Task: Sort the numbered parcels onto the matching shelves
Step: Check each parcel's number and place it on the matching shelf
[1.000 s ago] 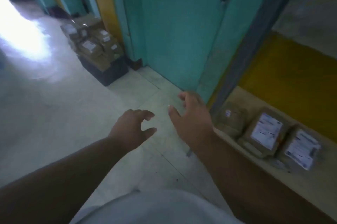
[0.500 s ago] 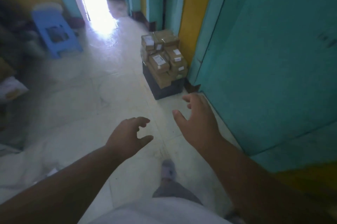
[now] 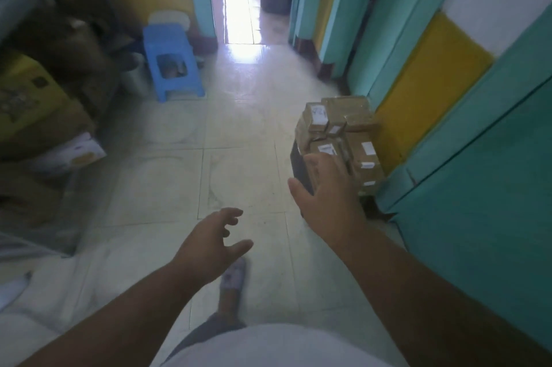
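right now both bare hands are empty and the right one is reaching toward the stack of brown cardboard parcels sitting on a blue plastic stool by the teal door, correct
Not quite. The stack of brown cardboard parcels sits on a dark box-like base, not the blue plastic stool, which stands apart across the floor. The head view shows it. The rest holds: the left hand and right hand are empty, the right reaching toward the parcels by the teal door.

Counted 2 bare hands, left hand [image 3: 213,236] and right hand [image 3: 327,196], both empty with fingers spread. 1 stack of brown parcels [image 3: 340,139] sat on 1 dark crate [image 3: 300,168]; exact parcel count unclear. 1 blue stool [image 3: 171,60]. 1 slippered foot [image 3: 234,277].
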The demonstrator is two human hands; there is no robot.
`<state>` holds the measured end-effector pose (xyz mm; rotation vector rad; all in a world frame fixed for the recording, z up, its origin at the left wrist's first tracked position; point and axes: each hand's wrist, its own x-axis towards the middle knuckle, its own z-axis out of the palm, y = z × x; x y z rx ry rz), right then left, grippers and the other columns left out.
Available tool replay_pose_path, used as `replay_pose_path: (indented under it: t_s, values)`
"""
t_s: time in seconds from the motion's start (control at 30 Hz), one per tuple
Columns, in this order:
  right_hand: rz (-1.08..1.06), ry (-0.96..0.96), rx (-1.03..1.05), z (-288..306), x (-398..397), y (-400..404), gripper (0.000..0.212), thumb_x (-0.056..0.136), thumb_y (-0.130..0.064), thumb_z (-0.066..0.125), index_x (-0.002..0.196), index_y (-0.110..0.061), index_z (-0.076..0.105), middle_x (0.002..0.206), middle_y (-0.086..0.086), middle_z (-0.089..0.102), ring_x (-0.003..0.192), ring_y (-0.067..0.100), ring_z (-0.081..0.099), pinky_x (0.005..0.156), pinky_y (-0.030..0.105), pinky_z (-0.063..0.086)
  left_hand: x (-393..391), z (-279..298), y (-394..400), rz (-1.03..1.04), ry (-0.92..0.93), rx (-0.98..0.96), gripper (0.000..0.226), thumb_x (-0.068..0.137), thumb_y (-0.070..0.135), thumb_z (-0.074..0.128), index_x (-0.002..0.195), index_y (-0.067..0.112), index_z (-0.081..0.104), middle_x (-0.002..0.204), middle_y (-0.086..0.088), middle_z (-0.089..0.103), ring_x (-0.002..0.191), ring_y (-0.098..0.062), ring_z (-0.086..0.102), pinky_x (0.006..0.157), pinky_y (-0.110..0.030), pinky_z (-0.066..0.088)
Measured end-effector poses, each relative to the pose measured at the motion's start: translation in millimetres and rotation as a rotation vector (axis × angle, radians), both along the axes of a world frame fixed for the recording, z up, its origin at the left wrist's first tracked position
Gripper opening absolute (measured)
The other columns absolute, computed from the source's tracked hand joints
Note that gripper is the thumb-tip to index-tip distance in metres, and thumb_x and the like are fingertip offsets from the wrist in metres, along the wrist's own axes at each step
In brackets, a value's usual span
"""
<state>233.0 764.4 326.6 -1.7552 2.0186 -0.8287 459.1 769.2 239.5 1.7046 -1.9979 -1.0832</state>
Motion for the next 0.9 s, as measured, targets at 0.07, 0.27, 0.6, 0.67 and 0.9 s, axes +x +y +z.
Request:
replay_pose_path:
  t_s: [0.07, 0.27, 0.6, 0.67, 0.9]
  values:
    - [-0.068, -0.022, -0.074, -1, -4, -48, 0.043, 0.091, -0.042, 0.065, 0.127, -0.02, 0.055, 0.126, 0.0, 0.058, 0.112, 0.013, 0.053, 0.09, 0.019, 0.042, -1, -4, -60, -0.035, -0.009, -0.014, 0.062, 0.082, 0.043, 0.079, 0.137, 0.034, 0.051, 0.118, 0.015, 0.058, 0.094, 0.002, 0.057, 0.073, -0.015, 0.044]
    - [-0.246, -0.001, -0.114, 25, -44, -155, 0.037, 0.088, -0.038, 0.071, 0.118, -0.023, 0.055, 0.117, -0.002, 0.059, 0.105, 0.017, 0.058, 0.086, 0.035, 0.055, -44, 20, -220, -0.208, -0.042, -0.031, 0.06, 0.083, 0.046, 0.076, 0.137, 0.035, 0.051, 0.119, 0.014, 0.058, 0.096, -0.004, 0.058, 0.073, -0.017, 0.046]
    - [-0.333, 0.044, 0.034, -9, -156, -302, 0.048, 0.09, -0.041, 0.069, 0.132, -0.021, 0.053, 0.128, 0.0, 0.057, 0.109, 0.01, 0.05, 0.078, 0.019, 0.04, -175, -16, -404, -0.339, -0.08, 0.068, 0.059, 0.085, 0.047, 0.075, 0.138, 0.034, 0.049, 0.121, 0.011, 0.059, 0.099, -0.009, 0.06, 0.078, -0.025, 0.054]
    - [-0.342, 0.045, 0.051, -11, -175, -337, 0.05, 0.091, -0.043, 0.067, 0.134, -0.024, 0.051, 0.13, -0.003, 0.056, 0.107, 0.007, 0.046, 0.072, 0.012, 0.033, -187, -14, -438, -0.343, -0.096, 0.098, 0.059, 0.085, 0.046, 0.075, 0.138, 0.034, 0.05, 0.119, 0.012, 0.058, 0.1, -0.009, 0.059, 0.075, -0.022, 0.053]
    - [-0.379, -0.041, 0.104, -40, -211, -449, 0.048, 0.091, -0.041, 0.066, 0.134, -0.026, 0.05, 0.127, -0.003, 0.053, 0.113, 0.014, 0.052, 0.086, 0.031, 0.05, -229, -42, -557, -0.405, -0.122, 0.18, 0.057, 0.085, 0.045, 0.076, 0.135, 0.035, 0.051, 0.117, 0.011, 0.06, 0.1, -0.011, 0.061, 0.086, -0.037, 0.059]
